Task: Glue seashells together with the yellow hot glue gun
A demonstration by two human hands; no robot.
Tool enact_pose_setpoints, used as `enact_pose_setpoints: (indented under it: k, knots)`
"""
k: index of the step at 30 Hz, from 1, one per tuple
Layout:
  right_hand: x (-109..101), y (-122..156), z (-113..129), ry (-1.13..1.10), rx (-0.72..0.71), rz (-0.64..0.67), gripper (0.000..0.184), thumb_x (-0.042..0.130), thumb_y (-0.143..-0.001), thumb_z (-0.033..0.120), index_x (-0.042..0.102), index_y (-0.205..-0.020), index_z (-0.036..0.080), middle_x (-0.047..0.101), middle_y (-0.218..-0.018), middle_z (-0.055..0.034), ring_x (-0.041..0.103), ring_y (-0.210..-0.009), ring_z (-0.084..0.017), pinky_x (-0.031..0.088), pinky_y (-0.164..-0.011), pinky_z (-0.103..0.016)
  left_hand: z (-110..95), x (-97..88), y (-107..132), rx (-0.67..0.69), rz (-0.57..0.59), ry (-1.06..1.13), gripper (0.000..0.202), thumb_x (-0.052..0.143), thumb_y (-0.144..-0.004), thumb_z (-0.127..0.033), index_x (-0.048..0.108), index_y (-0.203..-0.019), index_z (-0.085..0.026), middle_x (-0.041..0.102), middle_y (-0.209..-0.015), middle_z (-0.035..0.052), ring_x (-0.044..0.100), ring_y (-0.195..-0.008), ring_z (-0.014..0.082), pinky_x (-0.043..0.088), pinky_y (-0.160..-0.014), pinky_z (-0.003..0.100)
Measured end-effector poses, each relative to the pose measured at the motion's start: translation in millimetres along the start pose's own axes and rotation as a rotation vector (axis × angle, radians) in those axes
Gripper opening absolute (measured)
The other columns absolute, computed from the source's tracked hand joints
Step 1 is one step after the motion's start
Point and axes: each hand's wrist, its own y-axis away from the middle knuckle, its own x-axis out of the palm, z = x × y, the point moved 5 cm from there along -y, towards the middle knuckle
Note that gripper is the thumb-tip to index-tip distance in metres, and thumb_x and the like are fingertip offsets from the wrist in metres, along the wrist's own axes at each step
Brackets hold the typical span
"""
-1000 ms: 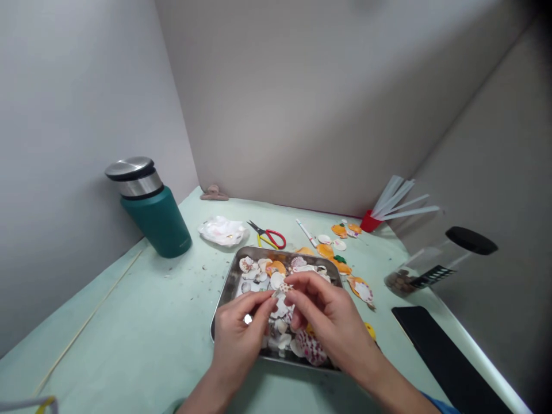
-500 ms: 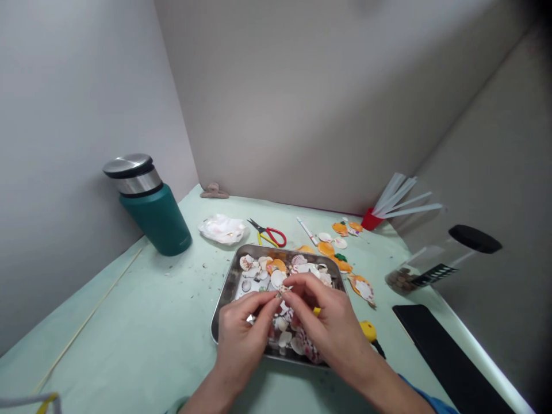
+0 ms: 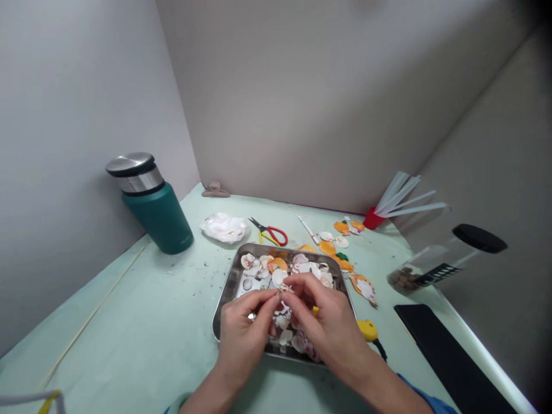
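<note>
A metal tray (image 3: pixel 228 290) full of several seashells, white, orange and pink-spotted, lies on the pale green table. Both my hands hover over its near half. My left hand (image 3: pixel 244 333) and my right hand (image 3: pixel 330 325) are closed in a pinch on one small speckled shell (image 3: pixel 284 288), fingertips meeting above the heap. A ring shows on my left hand. The shells under my palms are partly hidden.
A teal flask (image 3: pixel 153 213) stands at the left. Behind the tray lie a crumpled tissue (image 3: pixel 224 228), red-handled scissors (image 3: pixel 271 233), a pen (image 3: pixel 307 229) and loose orange shells (image 3: pixel 340 253). At the right are a red cup of white sticks (image 3: pixel 375 217), a clear jar (image 3: pixel 435 261), a yellow tool (image 3: pixel 368 332) and a black pad (image 3: pixel 448 359).
Both hands stayed together on the small shell and shifted slightly towards me over the tray. The yellow tool at the right has come into view.
</note>
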Motion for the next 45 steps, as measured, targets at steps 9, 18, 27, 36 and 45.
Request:
enact_pose_setpoints:
  k: [9,18,27,36,45]
  knots:
    - [-18,-5,10,0.118,-0.176,-0.023,0.026,0.055,-0.088,0.015,0.058,-0.112,0.024,0.058,-0.095,-0.0028,0.056,-0.075,-0.014,0.045,-0.072,-0.028,7,-0.1,-3,-0.174,0.014,0.103,0.022,0.063,-0.077,-0.035,0.071,-0.074,-0.015,0.067,-0.060,0.0010,0.050,-0.038,0.0071,0.041,-0.041,0.017]
    - [-16,-6,5,0.169,-0.196,0.026,0.024,0.053,-0.088,0.012,0.059,-0.109,0.022,0.056,-0.101,-0.0045,0.055,-0.093,-0.018,0.043,-0.081,-0.031,9,1.4,-4,-0.201,0.056,0.118,0.024,0.062,-0.078,-0.037,0.069,-0.071,-0.015,0.064,-0.058,0.0001,0.049,-0.039,0.0070,0.039,-0.042,0.018]
    - [-13,-8,2,0.203,-0.094,0.062,0.006,0.057,-0.087,0.015,0.058,-0.086,0.020,0.058,-0.083,0.0000,0.054,-0.071,-0.014,0.041,-0.066,-0.028,11,2.4,-4,-0.222,0.106,0.149,0.026,0.060,-0.080,-0.039,0.068,-0.071,-0.015,0.065,-0.059,-0.0008,0.048,-0.040,0.0062,0.038,-0.045,0.018]
    - [-15,-6,4,0.253,-0.149,0.006,0.006,0.055,-0.087,0.015,0.058,-0.083,0.019,0.057,-0.079,-0.0013,0.054,-0.069,-0.015,0.040,-0.063,-0.028,7,3.4,-5,-0.251,0.115,0.137,0.028,0.060,-0.080,-0.040,0.067,-0.069,-0.015,0.063,-0.056,-0.0013,0.048,-0.039,0.0065,0.036,-0.044,0.018]
    - [-16,-6,5,0.290,-0.147,0.030,0.010,0.055,-0.087,0.015,0.057,-0.079,0.019,0.059,-0.077,-0.0015,0.055,-0.070,-0.016,0.041,-0.064,-0.028,7,4.2,-5,-0.224,0.129,0.122,0.027,0.058,-0.081,-0.038,0.065,-0.069,-0.015,0.062,-0.058,-0.0015,0.049,-0.040,0.0069,0.038,-0.044,0.019]
